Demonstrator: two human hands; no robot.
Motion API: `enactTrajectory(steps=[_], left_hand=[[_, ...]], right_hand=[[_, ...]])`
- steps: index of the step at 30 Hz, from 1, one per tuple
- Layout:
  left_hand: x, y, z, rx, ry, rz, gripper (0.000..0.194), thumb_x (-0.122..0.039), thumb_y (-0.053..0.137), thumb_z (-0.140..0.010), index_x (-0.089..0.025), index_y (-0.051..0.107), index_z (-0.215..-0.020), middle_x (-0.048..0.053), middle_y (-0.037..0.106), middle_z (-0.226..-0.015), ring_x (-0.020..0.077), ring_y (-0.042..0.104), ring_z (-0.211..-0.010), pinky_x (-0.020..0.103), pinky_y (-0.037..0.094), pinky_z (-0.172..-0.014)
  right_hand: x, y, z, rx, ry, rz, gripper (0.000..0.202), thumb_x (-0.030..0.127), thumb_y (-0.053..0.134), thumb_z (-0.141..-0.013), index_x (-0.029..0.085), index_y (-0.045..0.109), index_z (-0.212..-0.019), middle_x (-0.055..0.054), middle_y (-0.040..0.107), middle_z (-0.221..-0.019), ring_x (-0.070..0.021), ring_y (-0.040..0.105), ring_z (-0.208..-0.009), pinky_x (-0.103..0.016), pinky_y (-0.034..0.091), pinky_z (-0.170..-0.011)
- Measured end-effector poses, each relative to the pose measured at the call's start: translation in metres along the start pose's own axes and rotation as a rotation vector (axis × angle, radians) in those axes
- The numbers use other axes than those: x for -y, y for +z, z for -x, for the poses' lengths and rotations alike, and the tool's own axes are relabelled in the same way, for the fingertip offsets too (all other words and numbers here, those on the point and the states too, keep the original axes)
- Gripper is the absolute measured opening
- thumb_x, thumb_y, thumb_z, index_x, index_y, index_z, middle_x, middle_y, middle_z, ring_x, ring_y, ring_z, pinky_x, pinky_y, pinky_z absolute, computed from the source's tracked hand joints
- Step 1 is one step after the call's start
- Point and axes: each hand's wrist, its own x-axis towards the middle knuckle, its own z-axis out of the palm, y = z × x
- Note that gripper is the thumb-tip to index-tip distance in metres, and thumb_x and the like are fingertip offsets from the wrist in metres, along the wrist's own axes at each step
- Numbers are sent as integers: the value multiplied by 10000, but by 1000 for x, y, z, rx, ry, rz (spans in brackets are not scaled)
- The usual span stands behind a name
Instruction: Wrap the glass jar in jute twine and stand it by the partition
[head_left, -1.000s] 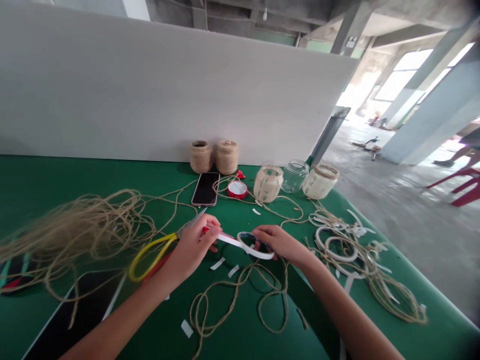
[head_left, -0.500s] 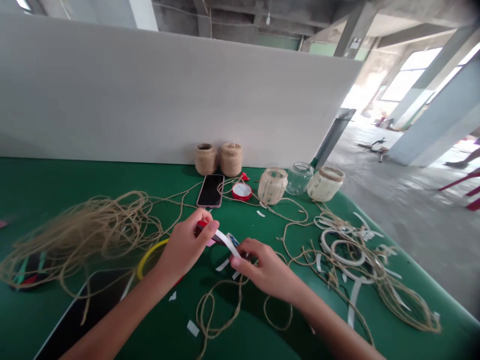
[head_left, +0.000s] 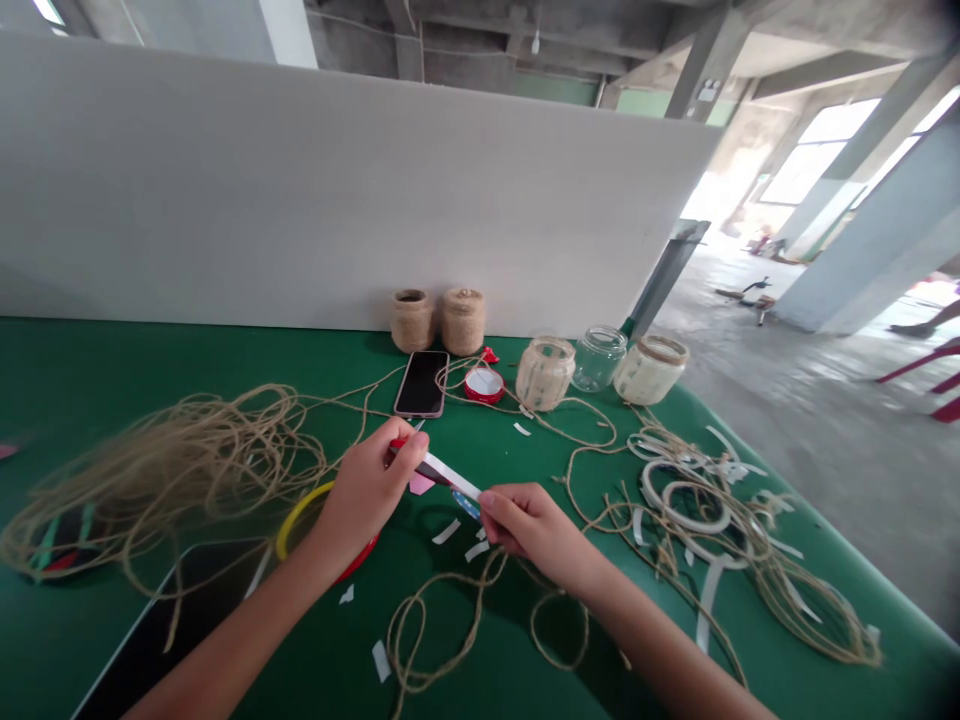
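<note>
A narrow white tape strip (head_left: 454, 478) runs taut between my two hands over the green table. My left hand (head_left: 371, 475) pinches its upper left end, with something red and dark in the same grip that I cannot make out. The fingers of my right hand (head_left: 529, 520) are closed on the lower right end. A small blue patterned piece (head_left: 466, 504) shows beside the right fingertips; whether it is held I cannot tell. Below my right hand, thin jute twine (head_left: 480, 610) lies in loose loops. White tape scraps (head_left: 446, 532) and a pink piece (head_left: 421, 484) lie between the hands.
A twine heap (head_left: 217, 440) and a dark tablet-like slab (head_left: 172, 630) are at left; a yellow ring (head_left: 289, 525) sits by my left forearm. A phone (head_left: 421, 384), twine-wrapped jars (head_left: 463, 322) and a glass jar (head_left: 598, 360) stand behind. Tape rolls (head_left: 697, 505) lie right among twine.
My right hand has moved slightly right, and the tape strip has gone from curved to straight. More of the scraps beneath now shows. My left hand has shifted slightly left.
</note>
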Motion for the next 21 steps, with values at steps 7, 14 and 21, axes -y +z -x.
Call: enactTrajectory(steps=[7,14,21], left_hand=[[1,4,2,-21,12,6,297,-420,384,-843,-218,512,-667,-59,517,-478,123,488,-436,220,354,-463],[1,6,2,-63,31,24,272,-426,407,-835,-217,529,-710,-60,566,-492,128,530,-469,220,385,-499],[1,7,3,-105,37,-10,252,-423,421,-829,-217,535,-738,-47,621,-555,141,580,-524,227,404,-521]], right_hand=[[-2,-5,-1,-49,-33,149,435,435,376,-890,163,514,-580,60,308,-468,-64,266,-441,-218,198,-442],[6,-12,2,-132,-76,286,423,404,393,-879,169,513,-548,44,370,-484,-75,332,-466,-213,252,-469],[10,-15,5,-179,-107,384,401,370,403,-877,169,521,-551,45,398,-479,-71,351,-459,-206,256,-464]])
